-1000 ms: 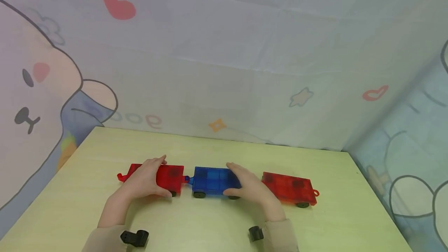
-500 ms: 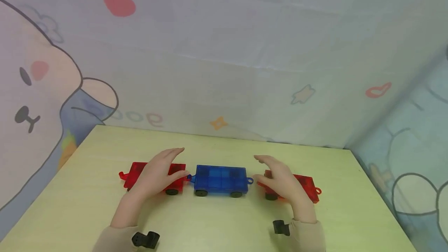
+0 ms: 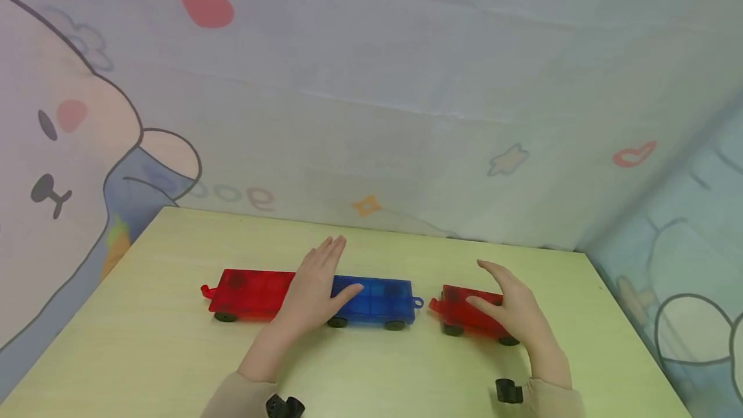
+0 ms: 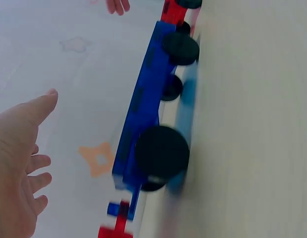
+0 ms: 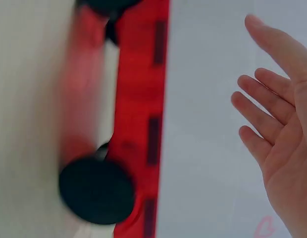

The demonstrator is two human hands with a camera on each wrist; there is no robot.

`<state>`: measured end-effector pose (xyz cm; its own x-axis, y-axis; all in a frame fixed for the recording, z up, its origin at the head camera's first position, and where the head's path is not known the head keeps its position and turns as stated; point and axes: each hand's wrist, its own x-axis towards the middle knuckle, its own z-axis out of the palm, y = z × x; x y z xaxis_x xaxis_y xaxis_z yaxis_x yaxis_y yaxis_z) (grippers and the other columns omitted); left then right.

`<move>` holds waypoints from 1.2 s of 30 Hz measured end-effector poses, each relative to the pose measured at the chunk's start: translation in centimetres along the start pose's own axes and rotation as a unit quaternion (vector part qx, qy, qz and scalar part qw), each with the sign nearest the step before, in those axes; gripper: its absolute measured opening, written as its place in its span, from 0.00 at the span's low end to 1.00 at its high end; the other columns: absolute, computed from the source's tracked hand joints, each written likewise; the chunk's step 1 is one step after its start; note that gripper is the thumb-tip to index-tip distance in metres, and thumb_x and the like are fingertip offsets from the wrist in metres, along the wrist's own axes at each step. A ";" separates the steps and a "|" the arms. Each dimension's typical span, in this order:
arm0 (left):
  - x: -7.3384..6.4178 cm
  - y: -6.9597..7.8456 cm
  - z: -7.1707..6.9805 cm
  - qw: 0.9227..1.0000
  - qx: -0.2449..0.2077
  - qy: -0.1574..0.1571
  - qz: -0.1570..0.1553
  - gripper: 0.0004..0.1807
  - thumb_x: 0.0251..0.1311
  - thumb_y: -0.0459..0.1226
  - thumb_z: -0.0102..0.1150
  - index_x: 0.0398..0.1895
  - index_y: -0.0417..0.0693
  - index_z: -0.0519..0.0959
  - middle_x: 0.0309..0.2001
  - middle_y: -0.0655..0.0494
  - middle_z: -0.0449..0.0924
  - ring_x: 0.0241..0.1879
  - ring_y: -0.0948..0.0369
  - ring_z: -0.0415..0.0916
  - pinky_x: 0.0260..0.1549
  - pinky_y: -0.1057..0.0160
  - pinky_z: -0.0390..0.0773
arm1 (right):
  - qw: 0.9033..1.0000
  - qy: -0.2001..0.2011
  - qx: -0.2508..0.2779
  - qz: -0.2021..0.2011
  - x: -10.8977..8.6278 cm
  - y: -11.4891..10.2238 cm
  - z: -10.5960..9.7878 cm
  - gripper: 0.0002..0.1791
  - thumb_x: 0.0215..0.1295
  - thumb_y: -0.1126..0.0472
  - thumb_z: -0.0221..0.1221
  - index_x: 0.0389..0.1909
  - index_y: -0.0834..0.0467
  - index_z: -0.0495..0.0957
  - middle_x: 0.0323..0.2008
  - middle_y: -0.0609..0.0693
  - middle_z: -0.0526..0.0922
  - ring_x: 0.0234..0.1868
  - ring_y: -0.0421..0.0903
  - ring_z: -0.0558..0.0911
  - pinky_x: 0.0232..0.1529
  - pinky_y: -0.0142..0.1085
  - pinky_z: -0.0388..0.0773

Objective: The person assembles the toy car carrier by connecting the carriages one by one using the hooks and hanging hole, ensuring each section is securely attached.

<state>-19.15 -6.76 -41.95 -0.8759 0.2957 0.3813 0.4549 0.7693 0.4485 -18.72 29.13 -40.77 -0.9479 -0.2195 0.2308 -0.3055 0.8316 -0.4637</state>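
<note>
On the table stand three toy train cars in a row, flat-topped and see-through, with black wheels. The left red car [image 3: 255,294] is hooked to the blue car [image 3: 380,298], as the left wrist view also shows at the coupling [image 4: 123,210]. A gap parts the blue car's ring from the hook of the right red car [image 3: 461,308]. My left hand [image 3: 313,289] hovers over the joint of the first two cars, fingers straight, thumb spread. Above the right red car's right half is my right hand [image 3: 516,305], fingers spread and loosely bent, holding nothing.
The pale yellow table [image 3: 371,373] ends at a printed cloth backdrop [image 3: 377,115], which hangs close behind its rear edge. Another cloth side [image 3: 696,244] stands at the right. A black wrist device [image 3: 284,406] sits on the left sleeve, another [image 3: 509,392] on the right.
My right hand has let go of the blue car and moved right, over the right red car. My left hand has left the left red car and shifted right, its fingers straightening.
</note>
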 end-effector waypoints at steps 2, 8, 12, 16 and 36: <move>0.5 0.8 0.6 1.000 -0.009 -0.018 -0.007 0.47 0.62 0.55 0.60 0.75 0.37 0.54 0.75 0.42 0.57 0.75 0.46 0.52 0.73 0.42 0.53 | 1.000 -0.006 -0.001 0.014 -0.3 0.8 -0.2 0.42 0.58 0.51 0.69 0.70 0.62 0.63 0.68 0.64 0.67 0.68 0.64 0.66 0.64 0.62 0.67; 1.6 2.3 2.1 0.997 -0.048 -0.047 -0.027 0.55 0.53 0.56 0.68 0.76 0.38 0.52 0.75 0.42 0.55 0.76 0.46 0.49 0.73 0.43 0.52 | 0.999 -0.032 -0.001 0.044 -0.9 2.5 -0.4 0.49 0.54 0.46 0.71 0.71 0.64 0.60 0.69 0.67 0.63 0.69 0.67 0.62 0.63 0.66 0.64; 1.7 2.7 3.3 0.993 -0.075 -0.074 -0.050 0.60 0.47 0.55 0.73 0.76 0.39 0.51 0.76 0.44 0.54 0.76 0.47 0.49 0.73 0.43 0.53 | 0.997 -0.063 -0.001 0.055 -1.0 3.3 0.0 0.53 0.50 0.44 0.73 0.72 0.64 0.59 0.69 0.69 0.63 0.68 0.69 0.63 0.62 0.66 0.66; 1.5 2.7 4.3 0.989 -0.084 -0.101 -0.062 0.62 0.43 0.56 0.75 0.76 0.40 0.52 0.76 0.44 0.54 0.76 0.46 0.50 0.72 0.43 0.54 | 0.994 -0.092 0.005 0.060 -0.9 3.7 0.5 0.54 0.48 0.44 0.74 0.71 0.64 0.61 0.69 0.69 0.64 0.67 0.69 0.66 0.60 0.63 0.70; 1.1 1.9 5.4 0.987 -0.083 -0.133 -0.044 0.53 0.41 0.53 0.78 0.70 0.41 0.65 0.67 0.45 0.69 0.68 0.45 0.64 0.65 0.43 0.68 | 0.989 -0.118 0.069 0.060 -0.8 4.8 1.1 0.50 0.45 0.50 0.76 0.68 0.65 0.66 0.64 0.63 0.72 0.63 0.62 0.71 0.61 0.57 0.71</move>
<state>-20.14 -1.89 -45.02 -0.9142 0.3873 0.1195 0.3765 0.7020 0.6045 -19.55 32.76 -44.12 -0.9678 -0.2496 -0.0318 -0.1831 0.7852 -0.5916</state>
